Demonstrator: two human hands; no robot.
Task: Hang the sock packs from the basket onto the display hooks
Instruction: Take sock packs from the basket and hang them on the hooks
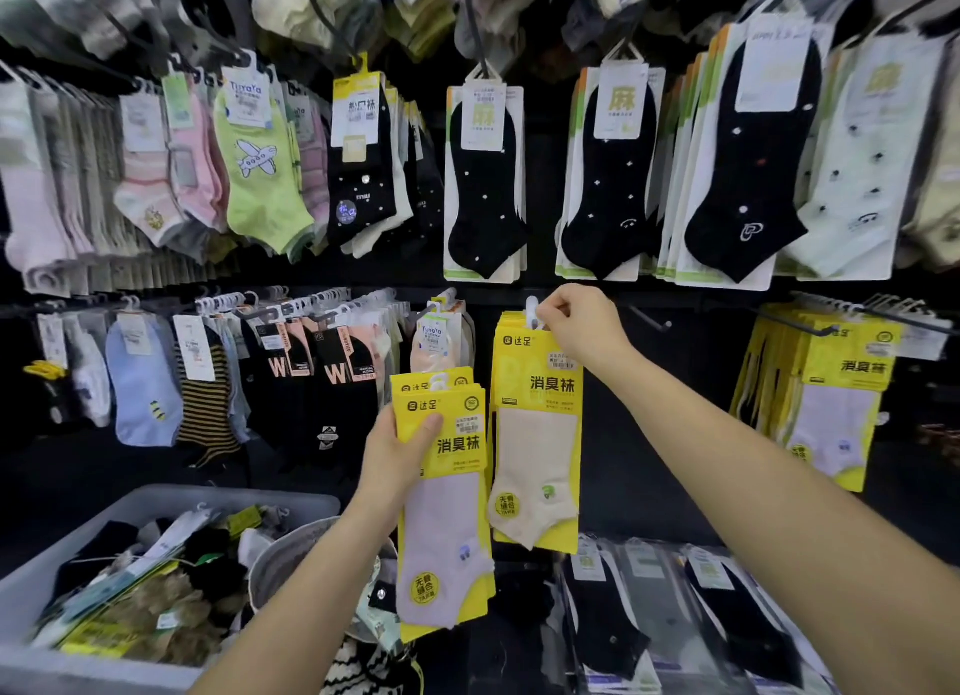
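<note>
Several yellow sock packs (447,486) gripped in the left hand (400,450), fingers curled round the card headers, held just left of and below the hanging spot. One more yellow pack (537,424), beige sock showing, up in the middle of the lower row of the display (649,398), with its white hanger tab (532,312) pinched between thumb and fingertips of the right hand (582,325). Hook hidden behind tab and fingers; tab over the tip or not, cannot tell. Further packs lying in the grey basket (291,498) at the lower left.

To do this step well:
- Keep the pinch high on the tab, leaving the hole free.
- Square the hole to the hook tip, then slide straight back until flush against the like packs behind (501,331).
- Avoid twisting, likely to bend the card or snag the tab.
- Let go only once hanging level, face out.
- Hold the left-hand stack clear of the hanging pack, to avoid knocking it.
- Take the next one from the front of the stack, by its tab.
</note>
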